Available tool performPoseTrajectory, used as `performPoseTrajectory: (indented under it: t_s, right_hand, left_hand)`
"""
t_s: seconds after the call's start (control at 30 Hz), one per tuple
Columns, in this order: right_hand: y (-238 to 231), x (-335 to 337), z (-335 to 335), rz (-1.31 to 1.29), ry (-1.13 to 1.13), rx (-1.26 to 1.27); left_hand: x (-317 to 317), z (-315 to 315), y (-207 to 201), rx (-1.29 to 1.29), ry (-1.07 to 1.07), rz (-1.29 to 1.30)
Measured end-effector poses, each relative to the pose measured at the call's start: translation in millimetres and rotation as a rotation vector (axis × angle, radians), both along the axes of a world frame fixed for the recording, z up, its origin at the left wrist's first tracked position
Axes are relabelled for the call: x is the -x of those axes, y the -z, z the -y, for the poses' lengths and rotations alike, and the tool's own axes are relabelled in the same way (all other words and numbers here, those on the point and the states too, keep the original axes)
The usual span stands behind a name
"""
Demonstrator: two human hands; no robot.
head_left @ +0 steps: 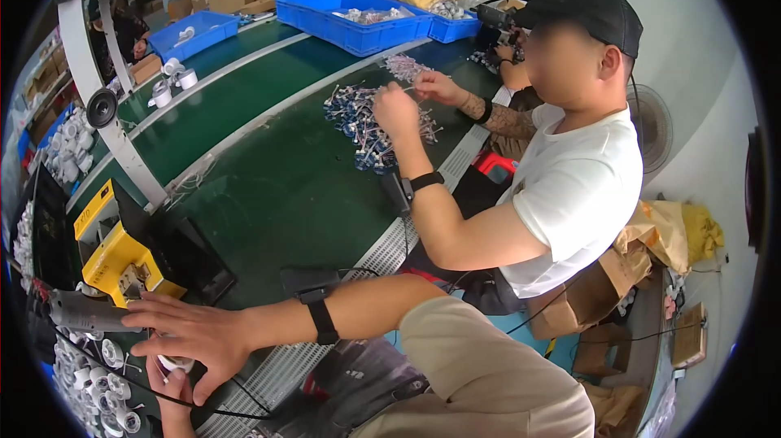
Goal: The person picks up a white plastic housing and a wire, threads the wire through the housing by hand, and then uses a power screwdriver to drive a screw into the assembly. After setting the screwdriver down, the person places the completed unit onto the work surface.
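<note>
At the lower left, my left hand (173,401) is closed around a small white round part (176,363), partly hidden by my other hand. Just above it my right hand (199,339) is spread, fingers stretched toward a grey cylindrical tool (91,313) with a black cable. Whether the fingertips touch the tool I cannot tell. The right thumb reaches down beside the white part. A black strap (322,320) circles my right wrist. Many white round parts (110,389) lie heaped beside my left hand.
A yellow fixture (122,251) stands beyond my right hand. On the green bench (260,169), a co-worker in a white shirt (578,178) handles wires over a pile of blue wired parts (358,125). Blue trays (354,27) stand farther back. A metal post (122,145) rises at left.
</note>
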State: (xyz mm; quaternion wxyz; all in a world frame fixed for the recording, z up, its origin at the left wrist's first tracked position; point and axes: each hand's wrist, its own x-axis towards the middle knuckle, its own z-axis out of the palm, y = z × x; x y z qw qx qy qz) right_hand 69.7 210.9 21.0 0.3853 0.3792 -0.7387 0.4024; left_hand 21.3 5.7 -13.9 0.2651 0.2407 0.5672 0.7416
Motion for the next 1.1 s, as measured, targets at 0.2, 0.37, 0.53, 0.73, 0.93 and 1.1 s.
performPoseTrajectory:
  t_s: [0.2, 0.37, 0.53, 0.73, 0.93, 1.1]
  right_hand:
    - [9, 13, -13, 0.537, -0.201, 0.062]
    - [9, 20, -19, 0.668, -0.261, 0.161]
    - [5, 22, -34, 0.915, -0.284, 0.091]
    - [-4, 18, -39, 1.17, -0.367, 0.171]
    - [-8, 18, -40, 1.164, -0.416, 0.316]
    - [-13, 4, -27, 0.771, -0.212, 0.18]
  left_hand:
    - [7, 13, -12, 0.281, 0.211, -0.156]
    - [9, 15, -5, 0.194, 0.11, -0.026]
    - [6, 9, -19, 0.226, 0.14, -0.071]
    - [0, -5, -33, 0.151, 0.116, 0.003]
    - [5, -3, -26, -0.02, 0.13, 0.139]
    - [12, -8, -32, -0.137, 0.262, 0.282]
